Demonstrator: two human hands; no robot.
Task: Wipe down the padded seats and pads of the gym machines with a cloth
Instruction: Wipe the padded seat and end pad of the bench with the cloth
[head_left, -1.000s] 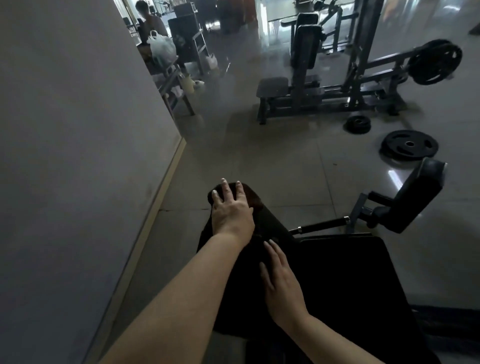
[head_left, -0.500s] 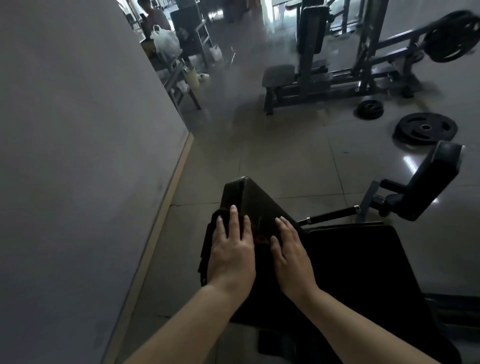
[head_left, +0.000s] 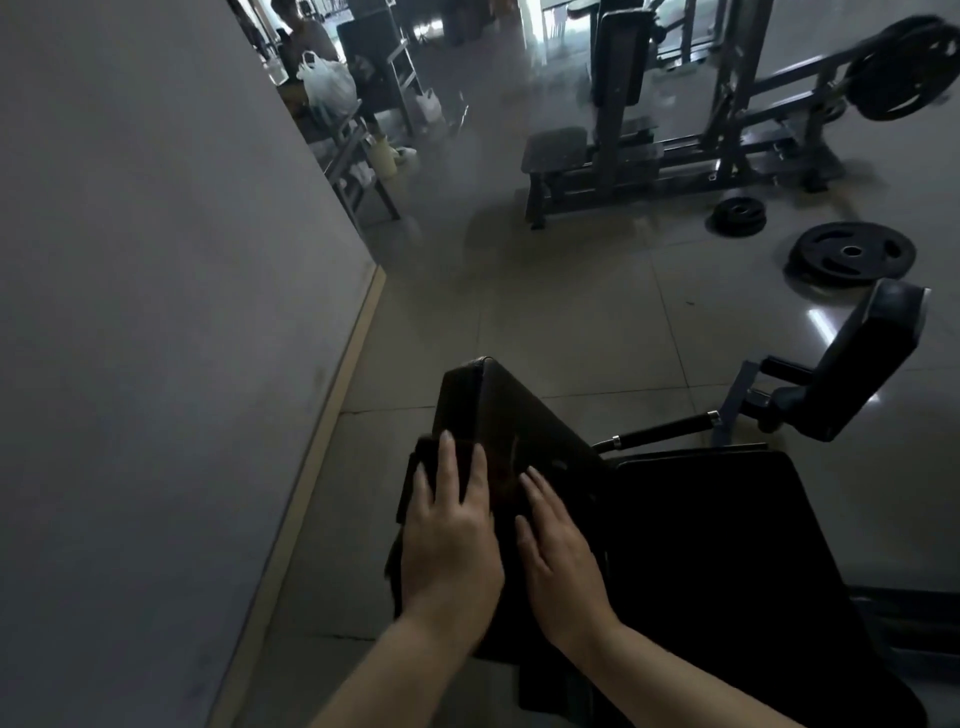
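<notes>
While my left hand (head_left: 451, 540) lies flat, fingers straight, pressing the dark cloth (head_left: 415, 470) onto the angled black pad (head_left: 511, 415), my right hand (head_left: 558, 553) rests open beside it. The cloth drapes over the pad's left edge.

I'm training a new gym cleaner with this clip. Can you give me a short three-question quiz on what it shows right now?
1. True or false: the left hand presses flat on the dark cloth draped over the black padded side pad.
2. Multiple choice: where does the right hand rest? A) on the grey metal bar, B) flat on the same black pad beside the cloth, C) on the floor.
3. How many loose round black weight plates lie on the tiled floor?

Key: 1 true; 2 B; 3 two, a larger one and a smaller one.
</notes>
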